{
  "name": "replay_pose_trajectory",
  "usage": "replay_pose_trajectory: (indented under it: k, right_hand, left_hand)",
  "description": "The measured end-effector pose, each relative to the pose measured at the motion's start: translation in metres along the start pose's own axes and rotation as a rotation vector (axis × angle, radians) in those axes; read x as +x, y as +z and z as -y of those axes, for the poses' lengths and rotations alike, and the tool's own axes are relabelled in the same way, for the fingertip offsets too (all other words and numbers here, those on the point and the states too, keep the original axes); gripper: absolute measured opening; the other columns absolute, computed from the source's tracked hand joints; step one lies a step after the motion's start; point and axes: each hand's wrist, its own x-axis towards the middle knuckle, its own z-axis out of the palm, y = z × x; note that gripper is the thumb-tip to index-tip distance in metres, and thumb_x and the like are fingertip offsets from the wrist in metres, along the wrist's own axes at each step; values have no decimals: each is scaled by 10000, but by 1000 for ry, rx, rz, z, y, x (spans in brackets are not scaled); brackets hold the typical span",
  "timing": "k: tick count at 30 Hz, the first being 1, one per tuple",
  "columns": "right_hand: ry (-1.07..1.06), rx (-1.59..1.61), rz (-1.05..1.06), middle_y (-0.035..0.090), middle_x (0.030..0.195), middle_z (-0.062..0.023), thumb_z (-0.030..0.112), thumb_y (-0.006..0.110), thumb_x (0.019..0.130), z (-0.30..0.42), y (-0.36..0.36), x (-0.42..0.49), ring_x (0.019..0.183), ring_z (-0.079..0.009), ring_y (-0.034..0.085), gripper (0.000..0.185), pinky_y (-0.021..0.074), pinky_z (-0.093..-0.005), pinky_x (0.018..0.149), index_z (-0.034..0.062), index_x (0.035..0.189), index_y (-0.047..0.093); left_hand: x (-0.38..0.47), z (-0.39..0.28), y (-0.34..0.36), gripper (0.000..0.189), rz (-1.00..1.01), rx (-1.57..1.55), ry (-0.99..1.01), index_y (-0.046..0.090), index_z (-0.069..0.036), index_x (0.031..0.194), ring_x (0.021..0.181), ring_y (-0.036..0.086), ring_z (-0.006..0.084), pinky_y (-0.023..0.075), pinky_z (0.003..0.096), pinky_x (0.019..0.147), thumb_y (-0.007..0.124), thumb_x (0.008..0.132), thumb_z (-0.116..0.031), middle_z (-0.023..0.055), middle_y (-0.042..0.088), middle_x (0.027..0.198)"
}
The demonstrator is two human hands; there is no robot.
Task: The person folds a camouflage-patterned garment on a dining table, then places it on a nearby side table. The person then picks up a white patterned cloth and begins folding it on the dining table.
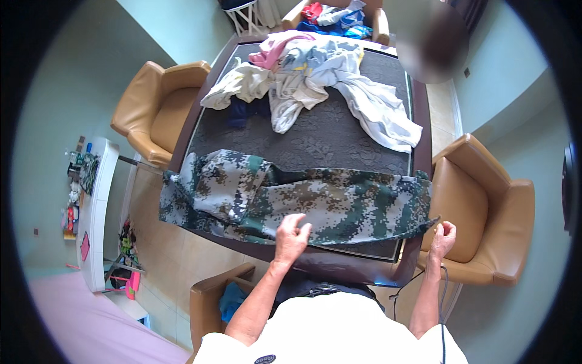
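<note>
A digital-camouflage garment (pixel 318 200) lies lengthwise across the near end of the table, folded over and bunched at its left end. Above its near edge is my left hand (pixel 292 239), thumb and fingers apart, with nothing seen in it. At the right, my right hand (pixel 443 241) is beside the garment's pointed corner, just past the table edge. Its fingertips are bent together close to that corner; whether they pinch the cloth is unclear.
The dark-topped table (pixel 318 264) carries a heap of white, grey and pink clothes (pixel 309 73) at its far end. Tan armchairs (pixel 464 209) stand around it; the far armchair (pixel 381 27) holds more clothes. A cable (pixel 443 300) hangs by my right arm. A blurred round patch covers the upper right.
</note>
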Motion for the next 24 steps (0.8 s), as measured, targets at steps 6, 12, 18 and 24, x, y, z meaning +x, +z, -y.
replay_pose_trajectory:
  k: [6,12,18,24]
  right_hand:
    - [84,239,640,624,821,1,43,630,925,124,102,-79,645,-84,593,65,493,-231,581,49,986,650]
    - [224,184,1244,680,893,-39,127,665,941,191,212,-196,748,-119,656,166,527,-264,641,39,1081,655]
    - [-89,-137,1319,654,1099,-121,242,748,907,224,295,-287,941,-152,631,606,558,-309,738,28,1386,443]
    - [251,-150,1289,593,883,-36,219,782,858,236,323,-329,643,-97,550,523,480,-241,522,18,1249,500]
  left_hand:
    - [33,45,-84,356,-516,146,-59,623,-19,1165,1080,598,300,559,366,799,720,828,-81,137,605,1194]
    - [46,92,-146,562,-686,340,-21,549,-2,1285,1217,495,366,442,449,984,782,784,-104,194,499,1337]
    - [59,133,-186,612,-642,-43,-178,532,11,1325,872,620,227,533,345,792,803,790,-113,130,565,1168]
    - [84,121,-218,317,-377,9,-169,671,-4,1039,737,644,237,537,343,677,801,781,-136,129,621,931]
